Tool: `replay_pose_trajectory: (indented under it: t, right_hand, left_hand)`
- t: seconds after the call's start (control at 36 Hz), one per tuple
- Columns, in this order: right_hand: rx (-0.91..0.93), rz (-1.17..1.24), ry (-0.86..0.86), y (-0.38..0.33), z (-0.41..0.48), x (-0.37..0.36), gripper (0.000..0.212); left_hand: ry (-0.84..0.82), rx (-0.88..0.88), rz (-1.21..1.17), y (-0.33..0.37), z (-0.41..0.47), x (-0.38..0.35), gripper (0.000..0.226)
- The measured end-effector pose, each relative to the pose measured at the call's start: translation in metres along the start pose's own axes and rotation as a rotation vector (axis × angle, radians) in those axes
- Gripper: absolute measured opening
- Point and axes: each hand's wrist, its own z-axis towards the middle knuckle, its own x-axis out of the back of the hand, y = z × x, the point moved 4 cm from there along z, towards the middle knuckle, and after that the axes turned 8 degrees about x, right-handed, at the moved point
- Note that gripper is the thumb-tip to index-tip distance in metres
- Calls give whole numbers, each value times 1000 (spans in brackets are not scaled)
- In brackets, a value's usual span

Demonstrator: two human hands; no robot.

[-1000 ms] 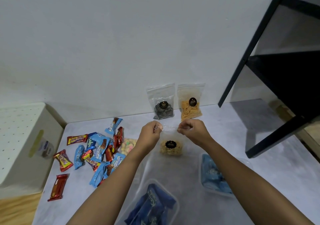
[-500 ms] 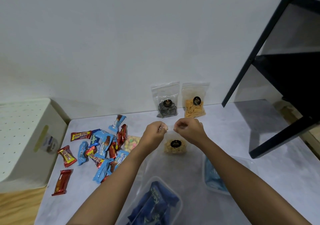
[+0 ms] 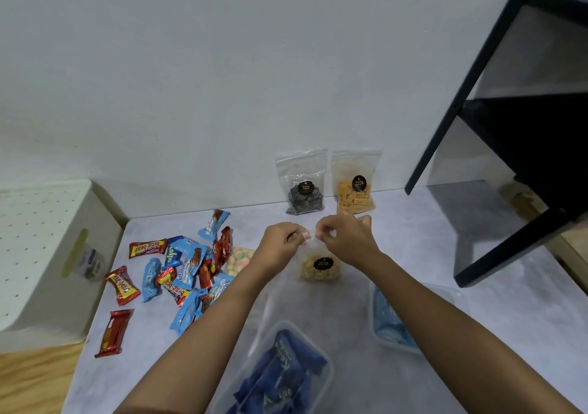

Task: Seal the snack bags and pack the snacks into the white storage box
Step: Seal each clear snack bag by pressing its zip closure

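A clear zip bag of pale yellow snacks (image 3: 318,269) with a black round label stands on the grey table. My left hand (image 3: 281,241) and my right hand (image 3: 345,238) both pinch its top edge, fingertips nearly touching. Two more clear zip bags lean on the wall behind: one with black-and-white swirl snacks (image 3: 304,187), one with orange sticks (image 3: 355,184). The white storage box (image 3: 41,254), with a perforated lid, sits at the left beside the table.
Several red and blue wrapped candy bars (image 3: 181,270) lie scattered left of my hands, with a small bag of coloured sweets (image 3: 240,256). Two clear plastic tubs (image 3: 280,372) (image 3: 397,315) hold blue wrappers near the front. A black shelf frame (image 3: 509,127) stands at right.
My two hands have slid closer together along the top edge of the yellow snack bag. The rest of the table is unchanged.
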Motion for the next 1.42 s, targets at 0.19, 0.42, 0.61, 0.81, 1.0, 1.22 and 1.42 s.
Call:
replay_pose_trajectory:
  t: [0.19,0.42,0.61,0.81,1.0,1.22,1.42]
  right_hand:
    - [-128,262,-22,18,-5,11,6]
    - [-182,459,28,45,-18,22,8]
    - [-201,472,51,47,-20,12,18]
    - [-226,436,-17,44,-17,9,11]
    - [-160,214,-81,35,-13,11,4]
    - [-69,120,-124,22,-10,7,3]
    - [-83,241,-9,28,-17,8,2]
  left_hand:
    - [76,28,-104,-6,-3,2,11]
    - [68,84,-198,-13,1,0,9]
    - [69,70,-209,-11,2,-3,8]
    - [88,51,-211,-13,-1,-2,8]
    - [-16,78,-225,-14,0,-2,13]
    - [-73,59,-235,-7,-1,-3,19]
    - [21,-9,-144,0,-7,0,14]
